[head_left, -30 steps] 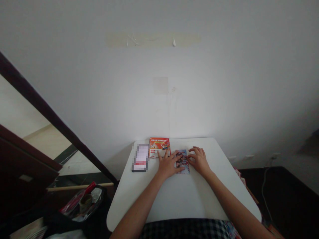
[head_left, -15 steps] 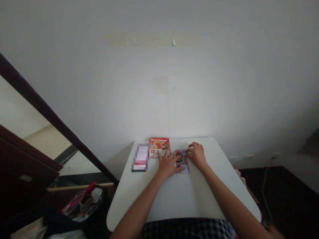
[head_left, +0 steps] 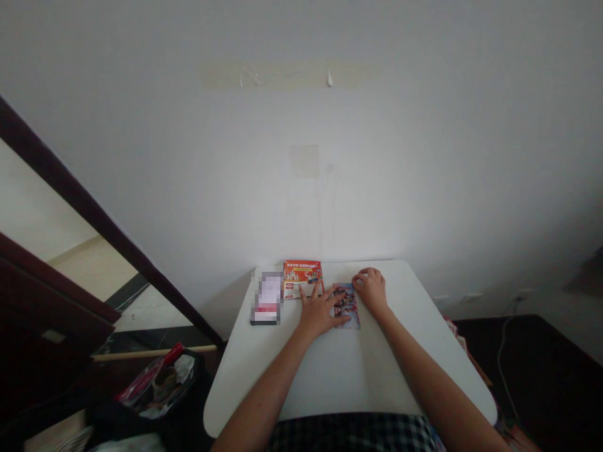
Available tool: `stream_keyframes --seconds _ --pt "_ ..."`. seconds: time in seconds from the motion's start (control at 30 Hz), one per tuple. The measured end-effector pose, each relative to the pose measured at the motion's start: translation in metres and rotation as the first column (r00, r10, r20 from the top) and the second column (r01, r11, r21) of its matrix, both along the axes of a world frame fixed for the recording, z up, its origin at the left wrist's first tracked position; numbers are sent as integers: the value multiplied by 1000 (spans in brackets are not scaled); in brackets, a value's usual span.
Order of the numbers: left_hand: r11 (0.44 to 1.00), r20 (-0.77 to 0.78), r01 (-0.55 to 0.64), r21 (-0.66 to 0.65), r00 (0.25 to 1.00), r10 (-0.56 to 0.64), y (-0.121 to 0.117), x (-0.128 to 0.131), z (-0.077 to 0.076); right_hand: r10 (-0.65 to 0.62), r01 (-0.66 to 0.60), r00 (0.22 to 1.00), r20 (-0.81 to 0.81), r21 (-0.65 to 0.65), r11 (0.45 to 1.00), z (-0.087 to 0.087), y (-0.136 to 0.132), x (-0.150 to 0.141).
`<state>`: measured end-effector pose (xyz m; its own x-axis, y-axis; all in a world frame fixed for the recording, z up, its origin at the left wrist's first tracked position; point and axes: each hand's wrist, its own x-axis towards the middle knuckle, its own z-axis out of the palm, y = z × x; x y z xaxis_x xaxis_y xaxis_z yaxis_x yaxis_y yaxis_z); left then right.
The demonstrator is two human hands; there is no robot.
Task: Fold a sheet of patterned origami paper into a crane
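Lying flat on the far half of a white tabletop (head_left: 330, 376): a small picture card (head_left: 350, 307), printed in blue, red and dark tones, its details too fine to make out. Over the card's left side, the left hand (head_left: 318, 314), palm down, fingers spread well apart, thumb and some fingertips on the card, others over the lower edge of an orange-and-white leaflet (head_left: 303, 274). At the card's upper right corner, the right hand (head_left: 371, 290), fingers bent inward; impossible to tell whether clamped on the corner or merely touching it. Left of the leaflet and just beside it, a pixelated, phone-shaped object (head_left: 268, 298). At the near edge, a dark checked cloth (head_left: 348, 432). At lower left, an open container (head_left: 164, 383) with mixed items inside, and a long pale stick (head_left: 155, 353) behind it. At right, a pale cable (head_left: 501, 351). On the wall (head_left: 301, 213) beyond, a yellowish horizontal band (head_left: 287, 75) above a smaller squarish patch (head_left: 304, 161).
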<state>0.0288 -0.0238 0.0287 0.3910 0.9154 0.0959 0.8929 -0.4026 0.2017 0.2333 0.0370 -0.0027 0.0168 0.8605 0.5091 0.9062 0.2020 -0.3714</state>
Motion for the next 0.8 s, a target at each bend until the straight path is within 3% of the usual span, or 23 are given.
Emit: stream_keyframes --seconds 0.17,0.47,0.8 --pt "1000 10 -1 -4 1000 2 1 0 -1 -29 28 999 -37 -29 999 -5 4 4" --pt "1000 47 5 18 999 -6 2 -1 -8 104 -107 991 -82 -38 994 -7 4 10" --pt "1000 41 7 10 999 -8 2 -1 -6 143 -148 988 -67 -84 985 -7 2 10"
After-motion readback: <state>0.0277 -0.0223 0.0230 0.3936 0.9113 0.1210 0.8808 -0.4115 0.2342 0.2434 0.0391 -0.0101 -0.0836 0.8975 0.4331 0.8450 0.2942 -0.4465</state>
